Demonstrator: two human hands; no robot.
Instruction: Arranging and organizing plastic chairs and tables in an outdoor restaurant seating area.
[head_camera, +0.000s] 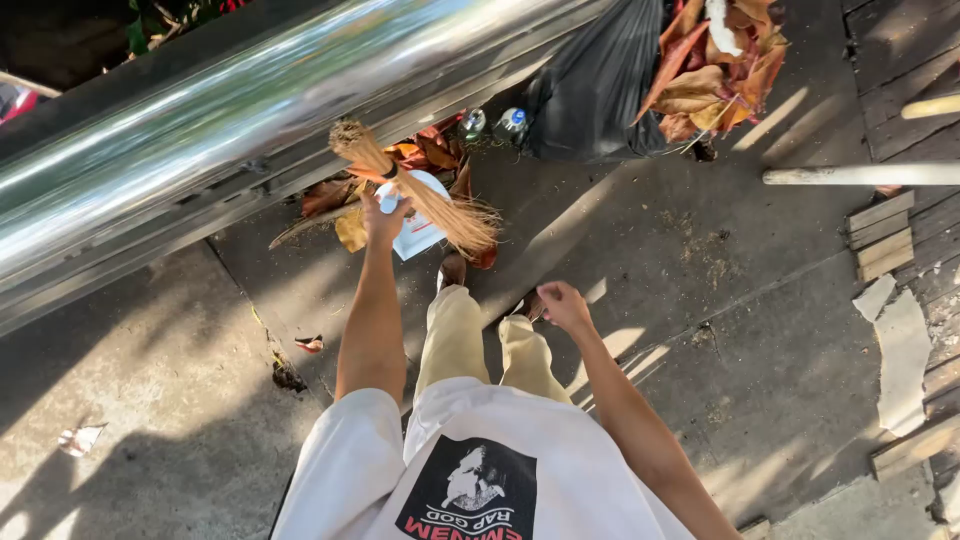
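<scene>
Fingers of left hand clench a straw broom; right hand hangs loosely curled, empty.

Black plastic bag: stood open at the top centre against the metal rail, bulging, filled with dry orange-brown leaves. Two clear plastic bottles: lay side by side just left of the bag, one green-capped, one blue-capped, each with a pale label band. No signs or screens were seen.
</scene>
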